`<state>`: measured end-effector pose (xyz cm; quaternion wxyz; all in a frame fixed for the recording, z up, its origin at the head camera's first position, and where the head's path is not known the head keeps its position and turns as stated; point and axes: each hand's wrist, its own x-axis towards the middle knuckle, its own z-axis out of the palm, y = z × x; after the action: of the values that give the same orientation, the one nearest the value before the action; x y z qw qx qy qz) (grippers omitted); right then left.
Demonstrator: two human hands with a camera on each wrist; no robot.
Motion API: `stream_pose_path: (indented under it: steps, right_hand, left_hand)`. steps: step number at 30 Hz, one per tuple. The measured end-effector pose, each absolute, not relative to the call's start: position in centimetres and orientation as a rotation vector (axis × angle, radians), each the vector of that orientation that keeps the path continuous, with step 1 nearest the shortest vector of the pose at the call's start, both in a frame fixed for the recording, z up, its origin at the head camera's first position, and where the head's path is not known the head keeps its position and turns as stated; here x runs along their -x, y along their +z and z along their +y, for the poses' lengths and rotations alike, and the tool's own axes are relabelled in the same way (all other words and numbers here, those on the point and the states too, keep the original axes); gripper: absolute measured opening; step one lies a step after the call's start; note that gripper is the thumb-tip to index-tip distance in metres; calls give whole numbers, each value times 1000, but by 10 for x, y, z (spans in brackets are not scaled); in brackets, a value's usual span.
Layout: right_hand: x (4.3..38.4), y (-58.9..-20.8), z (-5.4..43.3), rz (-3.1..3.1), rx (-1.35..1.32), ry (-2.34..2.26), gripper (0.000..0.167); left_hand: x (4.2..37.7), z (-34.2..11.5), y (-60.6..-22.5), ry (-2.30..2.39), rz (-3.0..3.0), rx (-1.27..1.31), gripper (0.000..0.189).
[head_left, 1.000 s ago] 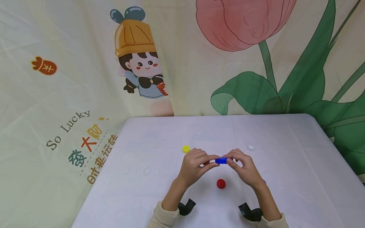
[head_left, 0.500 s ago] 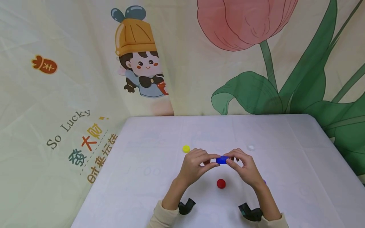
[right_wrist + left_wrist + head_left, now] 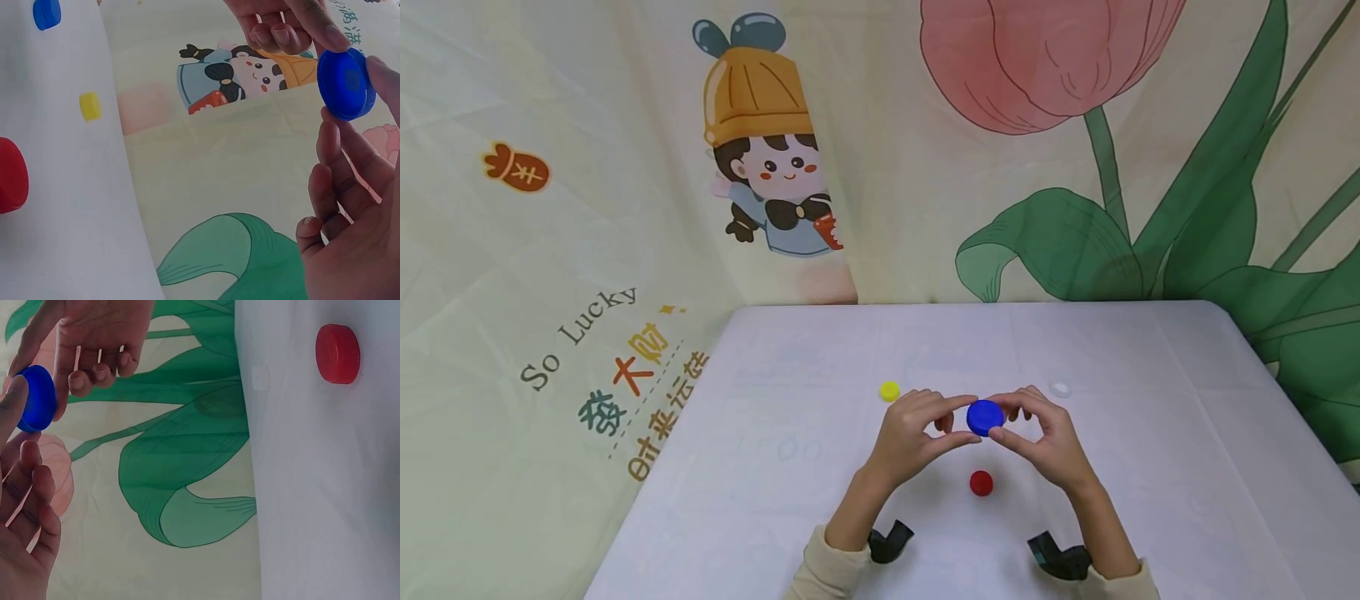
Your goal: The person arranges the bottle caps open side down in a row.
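A round blue bottle cap [image 3: 985,417] is held up between both hands over the table, its flat top facing the head camera. My left hand [image 3: 913,429] pinches its left side with thumb and index finger. From the right, my right hand [image 3: 1047,435] grips it likewise with thumb and forefinger. In the right wrist view the hollow underside of the blue cap [image 3: 344,84] shows, with ridges along its rim. A red bottle cap [image 3: 981,483] lies on the table, nearer the body, between the forearms.
On the white-covered table [image 3: 820,350], a yellow cap [image 3: 890,391] lies beyond the left hand and a whitish clear cap [image 3: 1060,389] beyond the right. The right wrist view shows another blue cap [image 3: 47,14]. A printed curtain [image 3: 895,208] hangs behind the table.
The blue cap has turned from edge-on to showing its round top to the head camera. Thumbs and index fingers have spread wider around it. A purple bit beside the right wrist is now hidden.
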<state>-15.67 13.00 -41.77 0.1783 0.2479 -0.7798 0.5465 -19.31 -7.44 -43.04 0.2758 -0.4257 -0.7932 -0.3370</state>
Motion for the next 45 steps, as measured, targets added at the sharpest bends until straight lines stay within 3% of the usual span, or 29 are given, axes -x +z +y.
stream_pose_path:
  steps: [9,17,27,45]
  right_hand:
    - [158,-417,132,-2235,-725,1499,41]
    - [178,-452,137,-2235,-602,1438,47]
    - [202,-476,134,-2316,-294,1370,41]
    - [253,-533,127,-2643,-194,1362,32]
  left_hand:
    - [193,-75,-431,-904,-2171,1128,44]
    - [201,-68,-431,-952,-2251,1055,44]
    - [228,-50,-452,-980,-2499,802,44]
    - [265,-36,-504,-1026,-2915,279,40]
